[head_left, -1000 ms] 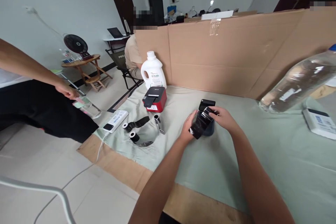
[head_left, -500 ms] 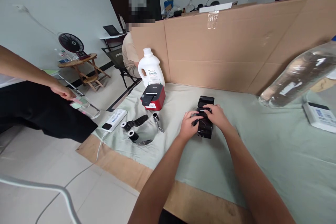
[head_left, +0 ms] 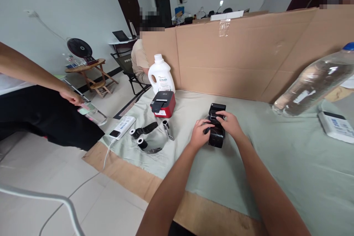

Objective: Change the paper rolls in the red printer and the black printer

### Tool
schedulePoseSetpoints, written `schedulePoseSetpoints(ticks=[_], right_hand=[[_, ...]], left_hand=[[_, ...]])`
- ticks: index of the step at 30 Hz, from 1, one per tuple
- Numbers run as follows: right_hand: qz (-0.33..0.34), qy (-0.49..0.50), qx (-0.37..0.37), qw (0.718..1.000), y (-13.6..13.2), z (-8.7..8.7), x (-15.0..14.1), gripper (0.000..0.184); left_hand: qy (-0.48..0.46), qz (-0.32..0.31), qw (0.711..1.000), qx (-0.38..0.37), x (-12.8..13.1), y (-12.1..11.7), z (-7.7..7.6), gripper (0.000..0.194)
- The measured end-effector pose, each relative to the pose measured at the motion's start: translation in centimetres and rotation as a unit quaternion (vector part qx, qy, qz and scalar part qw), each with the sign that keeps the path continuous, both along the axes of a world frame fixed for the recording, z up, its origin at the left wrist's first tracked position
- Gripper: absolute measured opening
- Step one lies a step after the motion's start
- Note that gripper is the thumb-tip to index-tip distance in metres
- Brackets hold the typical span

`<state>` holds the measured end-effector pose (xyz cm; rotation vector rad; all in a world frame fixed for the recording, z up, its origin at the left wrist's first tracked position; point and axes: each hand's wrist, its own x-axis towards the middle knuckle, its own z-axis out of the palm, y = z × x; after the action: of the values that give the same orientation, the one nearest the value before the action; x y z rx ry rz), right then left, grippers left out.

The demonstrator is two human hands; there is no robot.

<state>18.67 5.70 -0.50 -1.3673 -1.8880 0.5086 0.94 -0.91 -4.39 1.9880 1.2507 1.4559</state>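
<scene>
A small dark device, which looks like a mini printer, stands on the cloth with its black lid (head_left: 217,107) raised at the back. In its opening sits a roll of shiny black film (head_left: 214,118), and a loose end of the film (head_left: 216,139) hangs over the front. My left hand (head_left: 199,134) has bent fingers pressed on the roll's left side. From the right, my right hand (head_left: 230,123) grips the roll with thumb and fingertips. The film and my fingers hide most of the device's body.
To the left lie several black film rolls (head_left: 142,143), a white power bank (head_left: 121,128) and a red-and-black printer (head_left: 163,104). Behind it stands a white jug (head_left: 162,75). A cardboard wall (head_left: 226,59) closes the back. At right are a water bottle (head_left: 315,81) and a white device (head_left: 336,127). A person's hand (head_left: 72,96) holds a bottle.
The film roll was held tilted over the device; my hands have lowered it into the opening, and its loose end now hangs straight down the front. Over the last half second my hands barely moved.
</scene>
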Motion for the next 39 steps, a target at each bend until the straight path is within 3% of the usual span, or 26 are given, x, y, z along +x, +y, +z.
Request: schedulePoseSetpoints(ticks=[8, 15, 20, 22, 24, 26, 29, 33, 36, 39], right_hand=[[0.012, -0.112, 0.003, 0.994, -0.3, 0.3, 0.0, 0.028], [-0.071, -0.22, -0.021, 0.973, -1.4, 0.7, -1.1, 0.025], [-0.126, -0.177, -0.026, 0.976, -1.1, 0.4, -0.9, 0.019], [-0.143, -0.092, -0.004, 0.986, -0.6, 0.1, -0.7, 0.036], [-0.126, 0.01, 0.006, 0.992, -0.1, 0.1, -0.4, 0.055], [-0.087, 0.077, 0.002, 0.993, 0.2, 0.4, 0.1, 0.059], [-0.014, 0.078, -0.006, 0.997, 0.2, 1.3, 1.1, 0.041], [0.096, -0.031, -0.083, 0.991, -0.7, 2.7, 1.8, 0.014], [0.082, -0.097, -0.097, 0.987, -1.5, 3.4, 1.3, 0.016], [-0.006, -0.12, -0.084, 0.989, -2.0, 3.6, 0.4, 0.031]], left_hand=[[0.008, 0.004, 1.0, -0.01, 0.1, 0.0, 0.2, 0.029], [0.007, 0.006, 1.0, -0.005, 0.0, 0.1, 0.1, 0.029], [0.008, -0.004, 1.0, 0.009, 0.0, 0.2, -0.1, 0.028], [0.009, -0.009, 1.0, 0.017, -0.2, 0.2, 0.0, 0.031], [0.03, -0.017, 0.999, 0.02, -0.4, 0.1, 0.2, 0.034], [0.075, -0.027, 0.997, 0.021, -0.9, 0.0, 0.4, 0.033], [0.133, -0.049, 0.99, 0.017, -1.7, -0.3, 0.8, 0.03], [0.13, -0.088, 0.987, -0.045, -2.5, -0.9, 1.0, 0.031], [0.102, -0.088, 0.987, -0.085, -2.7, -1.2, 0.7, 0.033], [0.09, -0.089, 0.986, -0.112, -2.7, -1.1, 0.3, 0.034]])
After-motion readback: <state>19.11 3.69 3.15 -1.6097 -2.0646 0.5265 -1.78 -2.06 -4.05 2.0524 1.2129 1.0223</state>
